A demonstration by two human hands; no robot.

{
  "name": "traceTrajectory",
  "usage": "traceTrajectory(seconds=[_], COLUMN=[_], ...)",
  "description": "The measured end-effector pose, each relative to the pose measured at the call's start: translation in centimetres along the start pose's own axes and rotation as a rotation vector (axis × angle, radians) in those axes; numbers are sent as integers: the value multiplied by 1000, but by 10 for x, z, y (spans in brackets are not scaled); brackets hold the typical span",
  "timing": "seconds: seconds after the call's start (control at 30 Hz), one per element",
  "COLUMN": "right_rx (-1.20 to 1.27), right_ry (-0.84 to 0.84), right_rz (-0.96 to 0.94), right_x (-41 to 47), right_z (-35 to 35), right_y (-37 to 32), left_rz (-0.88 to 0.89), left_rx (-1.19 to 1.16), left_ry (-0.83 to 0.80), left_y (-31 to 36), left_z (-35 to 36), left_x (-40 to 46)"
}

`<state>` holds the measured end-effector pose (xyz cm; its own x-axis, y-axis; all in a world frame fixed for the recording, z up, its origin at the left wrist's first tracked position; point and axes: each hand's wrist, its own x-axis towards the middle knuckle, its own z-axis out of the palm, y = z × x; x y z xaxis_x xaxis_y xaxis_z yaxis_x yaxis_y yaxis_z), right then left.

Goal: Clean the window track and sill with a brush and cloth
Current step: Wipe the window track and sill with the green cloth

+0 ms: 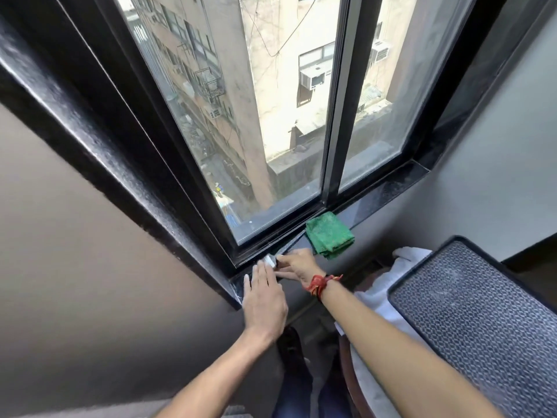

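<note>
At the near left corner of the window, both hands meet over the black sill [388, 188]. The right hand [297, 263] reaches in from the right, a red thread band [318, 284] tied around its wrist, and its fingers are pinched narrow around a small white brush [269, 260], which pokes out to the left of the fingertips and sits at the window track [272, 243] where the sliding pane's lower frame meets the sill. The left hand [265, 300] lies flat and wide on the sill just near of the brush, palm down, fingers stretched toward the glass, holding nothing; its fingertips come just beside the brush head, though whether they touch it cannot be told. A folded green cloth [329, 235] rests on the sill to the right of the right hand, close to it but apart, one edge hanging slightly over the near lip of the sill. The sill shows pale dust on its dark surface, most clearly toward the far right. Below the sill on the right lies a grey patterned mat [482, 312] with a dark border, and a white fabric [373, 285] is bunched between it and the right forearm.
</note>
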<state>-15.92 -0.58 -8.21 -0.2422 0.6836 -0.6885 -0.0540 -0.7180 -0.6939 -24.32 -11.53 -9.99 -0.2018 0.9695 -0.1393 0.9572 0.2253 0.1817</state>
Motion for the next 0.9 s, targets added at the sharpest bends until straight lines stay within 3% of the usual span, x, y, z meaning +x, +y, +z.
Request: traceTrajectory(seconds=[0.1,0.23,0.3,0.4,0.47,0.7,0.9], right_rx=[-388,-867,-1061,-1340,-1538,-1600,-1580], right_ry=[72,504,602,413,381,572,644], right_rz=[-96,-610,-754,-542,-474,-428,-345], right_x=[1,-3,0,16,27,70,106], right_z=[3,-21,-41,-69,-80,-137,-204], right_y=[2,-13,-23,-28,-26,-71,-132], left_rz=[-87,-108,-48,111,191,412,468], left_rx=[6,53,78,99,106,85,62], left_ry=[-43,-70,-54,-57,-67,-65,-55], left_y=[-5,5,15,33,45,84,103], left_z=[0,-6,-9,-14,-16,0,6], left_x=[-1,2,9,29,46,103,131])
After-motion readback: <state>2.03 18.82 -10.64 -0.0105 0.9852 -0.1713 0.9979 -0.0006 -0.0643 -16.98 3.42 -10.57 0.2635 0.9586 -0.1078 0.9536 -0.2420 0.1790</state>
